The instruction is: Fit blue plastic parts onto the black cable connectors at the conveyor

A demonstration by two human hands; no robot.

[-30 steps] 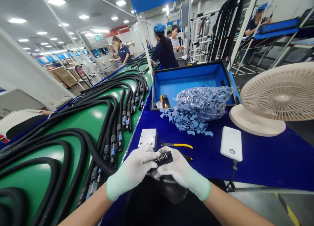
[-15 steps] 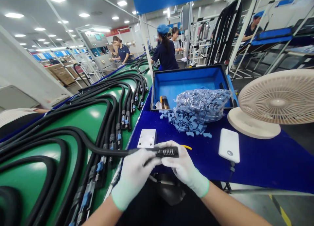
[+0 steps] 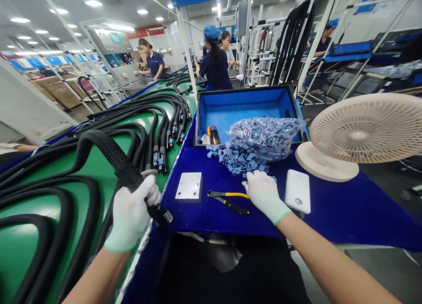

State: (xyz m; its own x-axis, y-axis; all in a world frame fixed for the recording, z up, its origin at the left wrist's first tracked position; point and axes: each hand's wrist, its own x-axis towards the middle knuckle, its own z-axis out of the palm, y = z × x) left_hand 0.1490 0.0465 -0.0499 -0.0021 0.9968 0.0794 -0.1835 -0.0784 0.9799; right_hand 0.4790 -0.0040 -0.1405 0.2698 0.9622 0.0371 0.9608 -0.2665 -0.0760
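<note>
My left hand [image 3: 133, 209], in a white glove with a green cuff, is closed around a black corrugated hose [image 3: 110, 152] near its end. The hose end, with a metal spring [image 3: 168, 216] showing, points down and right over the table edge. On the right, my gloved right hand [image 3: 263, 192] reaches to the near edge of a pile of small blue clips [image 3: 242, 162]. Its fingers are bent down together, and whatever lies under the fingertips is hidden. Pliers [image 3: 227, 197] with yellow and black handles lie just left of that hand.
A white metal block [image 3: 189, 186] sits left of the pliers. Behind the clips are a bag of clips [image 3: 265, 137] and a blue bin [image 3: 244, 99]. A power bank [image 3: 297, 190] and a fan [image 3: 359, 134] stand right. Several hoses lie on the green surface [image 3: 108, 170]; co-workers are farther back.
Both hands were together on the hose end. My left hand has carried it left and tilted it down; my right hand has let go and moved to the clips. The pliers are now uncovered.
</note>
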